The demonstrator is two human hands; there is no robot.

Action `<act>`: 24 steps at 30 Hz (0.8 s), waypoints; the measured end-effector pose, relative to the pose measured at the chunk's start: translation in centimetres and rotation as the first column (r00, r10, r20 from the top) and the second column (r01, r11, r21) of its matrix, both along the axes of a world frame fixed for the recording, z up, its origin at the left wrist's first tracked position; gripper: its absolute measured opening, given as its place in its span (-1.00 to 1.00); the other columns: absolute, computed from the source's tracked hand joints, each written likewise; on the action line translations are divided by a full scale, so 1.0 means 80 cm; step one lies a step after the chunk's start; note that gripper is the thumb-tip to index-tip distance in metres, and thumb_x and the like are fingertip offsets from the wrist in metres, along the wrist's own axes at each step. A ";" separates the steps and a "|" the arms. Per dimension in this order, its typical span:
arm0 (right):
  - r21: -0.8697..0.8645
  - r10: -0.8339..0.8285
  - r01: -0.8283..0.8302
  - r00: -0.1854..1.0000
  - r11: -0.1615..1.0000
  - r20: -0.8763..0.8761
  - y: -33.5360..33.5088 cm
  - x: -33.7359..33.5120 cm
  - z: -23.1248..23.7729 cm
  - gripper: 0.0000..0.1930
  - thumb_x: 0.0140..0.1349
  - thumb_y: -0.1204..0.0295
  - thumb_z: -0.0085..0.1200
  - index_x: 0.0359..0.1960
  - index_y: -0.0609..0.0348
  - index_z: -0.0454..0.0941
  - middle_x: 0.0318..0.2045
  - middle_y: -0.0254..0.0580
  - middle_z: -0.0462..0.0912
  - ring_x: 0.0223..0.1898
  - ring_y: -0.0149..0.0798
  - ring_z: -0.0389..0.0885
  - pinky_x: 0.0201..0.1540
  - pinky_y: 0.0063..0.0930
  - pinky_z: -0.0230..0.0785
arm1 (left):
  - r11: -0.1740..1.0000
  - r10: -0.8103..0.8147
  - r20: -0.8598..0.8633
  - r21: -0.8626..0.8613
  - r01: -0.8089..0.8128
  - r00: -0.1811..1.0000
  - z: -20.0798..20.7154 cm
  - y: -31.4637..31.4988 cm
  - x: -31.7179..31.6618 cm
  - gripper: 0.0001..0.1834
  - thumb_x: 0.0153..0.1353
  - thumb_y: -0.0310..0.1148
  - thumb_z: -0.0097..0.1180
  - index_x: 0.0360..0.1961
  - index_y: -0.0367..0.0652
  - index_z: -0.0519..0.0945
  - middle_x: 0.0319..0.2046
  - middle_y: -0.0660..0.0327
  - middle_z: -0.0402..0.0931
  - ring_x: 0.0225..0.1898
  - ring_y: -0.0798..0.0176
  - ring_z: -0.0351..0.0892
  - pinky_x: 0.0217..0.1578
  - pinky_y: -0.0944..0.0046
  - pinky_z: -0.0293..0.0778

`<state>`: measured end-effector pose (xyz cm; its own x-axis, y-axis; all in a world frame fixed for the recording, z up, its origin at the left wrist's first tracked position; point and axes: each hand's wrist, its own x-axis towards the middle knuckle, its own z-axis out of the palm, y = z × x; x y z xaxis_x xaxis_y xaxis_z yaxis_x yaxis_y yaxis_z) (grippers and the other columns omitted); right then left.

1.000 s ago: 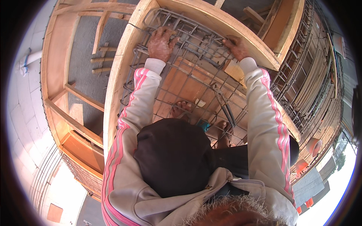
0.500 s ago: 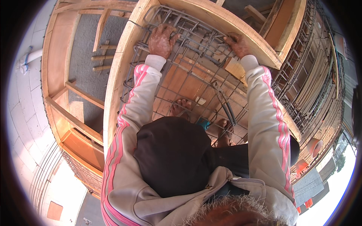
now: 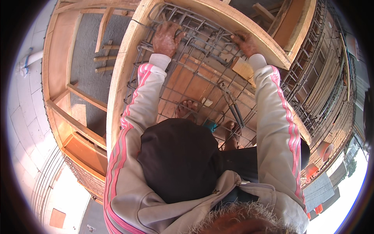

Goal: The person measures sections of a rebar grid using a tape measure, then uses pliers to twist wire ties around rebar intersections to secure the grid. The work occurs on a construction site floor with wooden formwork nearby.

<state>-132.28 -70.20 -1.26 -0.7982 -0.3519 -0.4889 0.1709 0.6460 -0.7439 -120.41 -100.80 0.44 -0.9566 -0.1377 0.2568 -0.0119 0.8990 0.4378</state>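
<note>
My left hand (image 3: pixel 166 39) is closed around bars at the far left of a grey steel rebar mesh (image 3: pixel 196 72), its thumb set apart and its fingertips hidden below. Beside the far timber edge, my right hand (image 3: pixel 246 44) has its fingers bent over bars of the same mesh; what lies under them is partly hidden. A long-handled pair of pincers (image 3: pixel 233 106) rests across the mesh near my bare foot (image 3: pixel 232 134). Close to my right wrist is a light wood block (image 3: pixel 244 71). A small teal object (image 3: pixel 210 125) sits by my feet.
Timber-edged formwork (image 3: pixel 121 74) surrounds the mesh, with a thick board (image 3: pixel 237 24) along its far side. Wooden-handled tools (image 3: pixel 106 58) lie on grey ground at left. Rebar cages and stacked strips (image 3: pixel 325 93) fill the right side. An orange pot-like object (image 3: pixel 324 151) stands lower right.
Both hands keep their hold on the mesh. They sit very slightly farther from me in the picture, as the whole view has shifted a little.
</note>
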 end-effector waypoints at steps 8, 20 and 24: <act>-0.007 0.009 -0.009 0.999 1.000 0.050 0.003 -0.004 -0.003 -0.46 0.31 0.15 0.18 0.20 0.26 0.50 -0.18 -0.06 0.71 -0.45 -0.33 0.66 -0.30 -0.38 0.51 | 1.000 0.002 0.000 -0.001 -0.002 1.000 0.000 0.001 0.000 -0.68 0.14 -0.12 0.30 -0.15 -0.04 0.65 -0.04 0.15 0.53 -0.01 -0.08 0.49 -0.03 -0.02 0.46; -0.004 0.011 -0.011 1.000 1.000 0.007 0.003 -0.003 -0.002 -0.47 0.32 0.11 0.16 0.21 0.16 0.52 -0.16 -0.10 0.71 -0.44 -0.32 0.68 -0.27 -0.36 0.51 | 0.999 0.022 0.046 0.024 -0.023 0.999 0.001 0.002 0.000 -0.67 0.14 -0.15 0.31 -0.12 -0.05 0.65 -0.05 0.13 0.55 0.02 -0.08 0.50 0.01 -0.01 0.47; 0.037 0.009 -0.010 1.000 0.999 0.026 0.004 -0.005 -0.008 -0.47 0.32 0.10 0.16 0.21 0.16 0.52 -0.21 -0.11 0.72 -0.45 -0.33 0.68 -0.26 -0.36 0.51 | 1.000 0.013 0.039 0.021 -0.014 0.999 0.000 0.002 -0.002 -0.70 0.14 -0.16 0.31 -0.14 -0.03 0.66 -0.05 0.14 0.55 0.02 -0.07 0.51 0.02 -0.01 0.47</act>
